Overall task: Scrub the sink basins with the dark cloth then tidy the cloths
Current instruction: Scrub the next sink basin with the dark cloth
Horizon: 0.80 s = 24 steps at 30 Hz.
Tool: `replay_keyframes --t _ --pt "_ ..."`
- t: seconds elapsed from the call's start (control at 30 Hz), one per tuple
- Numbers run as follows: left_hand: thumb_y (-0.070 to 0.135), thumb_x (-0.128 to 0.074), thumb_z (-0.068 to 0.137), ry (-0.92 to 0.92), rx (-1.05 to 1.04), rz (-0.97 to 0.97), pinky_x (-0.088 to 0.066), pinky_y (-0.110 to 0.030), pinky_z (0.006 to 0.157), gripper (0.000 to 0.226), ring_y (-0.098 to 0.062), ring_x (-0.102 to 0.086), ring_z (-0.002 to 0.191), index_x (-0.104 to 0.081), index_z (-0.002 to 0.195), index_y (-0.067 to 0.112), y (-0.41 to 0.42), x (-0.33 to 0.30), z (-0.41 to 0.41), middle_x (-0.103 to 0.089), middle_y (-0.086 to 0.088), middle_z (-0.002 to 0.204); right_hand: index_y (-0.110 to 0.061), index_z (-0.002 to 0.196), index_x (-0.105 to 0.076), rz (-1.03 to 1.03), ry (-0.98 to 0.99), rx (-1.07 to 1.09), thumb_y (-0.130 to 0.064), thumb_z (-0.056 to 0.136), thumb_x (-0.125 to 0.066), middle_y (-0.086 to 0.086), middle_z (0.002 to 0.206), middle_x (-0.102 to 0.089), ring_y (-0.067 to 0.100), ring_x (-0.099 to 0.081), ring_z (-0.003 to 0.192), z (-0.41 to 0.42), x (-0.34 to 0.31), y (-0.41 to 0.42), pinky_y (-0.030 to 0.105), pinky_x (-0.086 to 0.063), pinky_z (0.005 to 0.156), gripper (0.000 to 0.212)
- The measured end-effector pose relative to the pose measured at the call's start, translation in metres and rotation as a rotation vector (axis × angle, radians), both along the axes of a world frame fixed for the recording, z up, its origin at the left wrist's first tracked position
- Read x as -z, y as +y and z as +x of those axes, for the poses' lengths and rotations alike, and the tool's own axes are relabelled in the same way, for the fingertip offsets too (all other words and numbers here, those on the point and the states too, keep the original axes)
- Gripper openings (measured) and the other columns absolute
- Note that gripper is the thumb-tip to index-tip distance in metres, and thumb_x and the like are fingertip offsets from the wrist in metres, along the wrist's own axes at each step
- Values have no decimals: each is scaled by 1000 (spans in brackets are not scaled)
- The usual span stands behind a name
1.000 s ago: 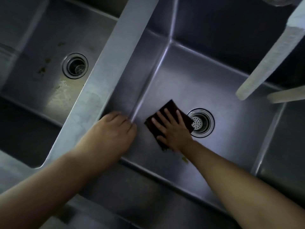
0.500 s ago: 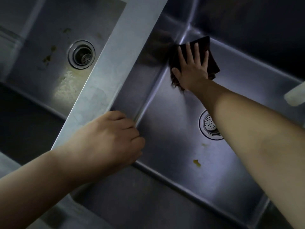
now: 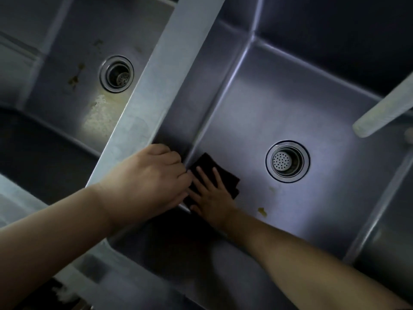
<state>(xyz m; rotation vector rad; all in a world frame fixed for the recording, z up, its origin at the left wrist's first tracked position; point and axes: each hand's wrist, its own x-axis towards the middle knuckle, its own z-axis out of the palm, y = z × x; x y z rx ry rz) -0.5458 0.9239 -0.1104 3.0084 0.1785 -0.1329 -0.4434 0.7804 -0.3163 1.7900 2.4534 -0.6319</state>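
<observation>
While pressed flat to the floor of the right basin (image 3: 290, 113), dark cloth (image 3: 214, 173) sits folded in the near left corner, just beside the side wall. Pinned there by right hand (image 3: 212, 198), fingers straight and spread over it, palm down, probably to bear weight into the scrub. Left hand (image 3: 154, 182) curled over the near end of the steel divider (image 3: 161, 86), likely bracing the lean; fingertips hidden past the edge. Round strainer drain (image 3: 287, 161) well apart to the right. Yellowish speck (image 3: 262, 210) near the front wall not yet wiped. Left basin (image 3: 55, 70) stained near its drain (image 3: 116, 74). Pale faucet spout (image 3: 384, 108) overhangs far right. Other cloths not visible.
</observation>
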Motion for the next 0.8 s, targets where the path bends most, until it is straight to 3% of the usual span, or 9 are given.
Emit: replay_keyframes --t 0.07,0.2,0.33,0.47,0.6,0.7,0.8 --pt "28 -51 89 10 5 5 -50 -40 70 23 -27 -59 71 -58 70 17 -1 0 -1 -58 -2 69 -28 139 -43 18 -8 -90 -51 81 -57 5 149 -38 30 -25 141 0 -1 -5 55 -3 113 64" --pt "27 -50 90 -7 0 15 -48 -39 71 24 -28 -57 71 -56 69 16 -2 4 -3 -57 -3 68 -29 137 -48 84 -74 -317 -55 81 -44 4 145 -44 30 -37 136 50 4 21 56 -10 112 62" --pt "29 -51 90 -13 -9 21 -46 -39 72 25 -29 -58 73 -56 69 16 0 6 -5 -57 -3 70 -27 145 -34 106 -149 -36 -52 85 -35 8 152 -33 36 -28 139 122 7 61 60 -12 109 65" --pt "28 -51 90 -2 -10 14 -43 -38 71 25 -29 -58 73 -55 69 17 1 5 -5 -57 -3 70 -31 151 -5 20 -244 302 -59 92 -17 6 160 -6 33 2 146 182 0 96 54 7 112 66" --pt "27 -52 89 -1 -11 42 -44 -39 68 24 -30 -57 71 -54 67 16 2 4 -5 -58 -4 69 -27 152 -5 -6 -263 532 -53 96 -27 9 159 0 35 5 145 168 -1 102 58 7 111 65" --pt "26 -52 87 15 -4 55 -45 -39 69 22 -30 -57 73 -55 68 16 1 3 -4 -59 -4 70 -24 151 -15 3 -212 527 -51 92 -31 14 158 -9 39 -2 144 124 0 84 62 3 110 67" --pt "25 -50 88 29 -2 75 -46 -40 73 22 -30 -59 77 -56 69 16 0 4 -3 -60 -4 71 -25 148 -26 30 -166 311 -52 86 -29 14 156 -21 40 -14 143 69 2 50 63 -5 110 68"
